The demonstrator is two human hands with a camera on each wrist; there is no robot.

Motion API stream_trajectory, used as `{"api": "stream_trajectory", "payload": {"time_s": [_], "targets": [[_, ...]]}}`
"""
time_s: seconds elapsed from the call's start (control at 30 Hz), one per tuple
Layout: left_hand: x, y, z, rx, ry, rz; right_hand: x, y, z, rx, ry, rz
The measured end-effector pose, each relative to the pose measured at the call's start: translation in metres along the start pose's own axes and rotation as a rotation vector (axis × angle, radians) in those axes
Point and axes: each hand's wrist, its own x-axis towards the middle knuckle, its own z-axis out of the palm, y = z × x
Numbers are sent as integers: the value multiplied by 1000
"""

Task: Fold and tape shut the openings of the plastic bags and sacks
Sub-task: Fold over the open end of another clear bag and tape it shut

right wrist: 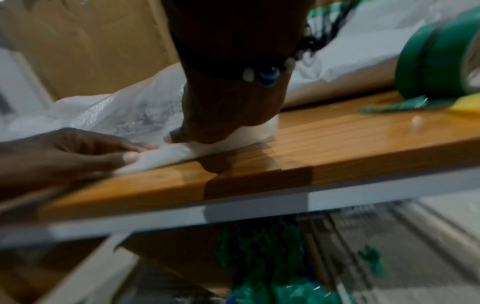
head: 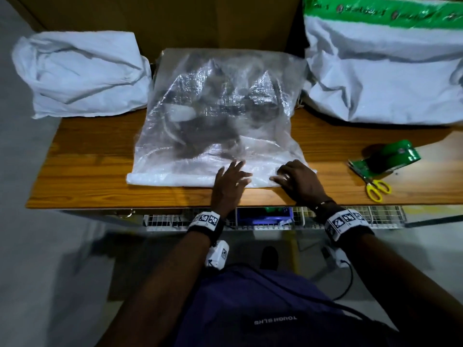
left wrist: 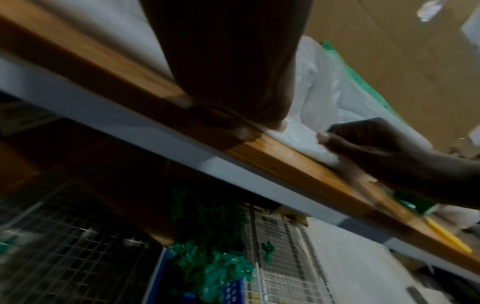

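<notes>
A clear woven plastic bag [head: 218, 108] with dark contents lies flat in the middle of the wooden table [head: 87, 171]. Its near opening is folded over into a white band [head: 172, 177] along the table's front. My left hand [head: 238, 171] lies flat on the band with fingers spread, pressing it down. My right hand [head: 280, 175] sits at the band's right end, its fingers curled round the fold. In the right wrist view the right hand [right wrist: 182, 135] grips the fold [right wrist: 161, 157] while the left hand [right wrist: 116, 152] rests on it. A green tape roll [head: 393, 154] lies to the right.
A crumpled white sack [head: 82, 73] sits back left. A large white sack [head: 383, 71] with a green tape strip stands back right. Yellow-handled scissors [head: 377, 190] lie near the tape. Cardboard [head: 175, 21] stands behind. A wire basket [head: 275, 219] hangs under the table.
</notes>
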Motion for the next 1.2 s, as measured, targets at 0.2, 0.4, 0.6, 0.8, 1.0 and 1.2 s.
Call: {"api": "stream_trajectory", "payload": {"time_s": [0.2, 0.4, 0.6, 0.8, 1.0, 1.2], "targets": [[2, -5, 1, -48, 9, -34, -15, 39, -14, 62, -20, 71], [3, 2, -2, -27, -14, -71, -13, 48, -18, 269, 58, 122], [-2, 8, -4, -260, 140, -52, -16, 50, -11, 125, 139, 242], [3, 10, -4, -394, 186, -198, -15, 40, -13, 104, 167, 139], [3, 11, -3, -366, 164, -198, -19, -9, 21, 51, -47, -168], [4, -3, -5, -263, 108, -107, -39, 27, 19, -207, -153, -158]]}}
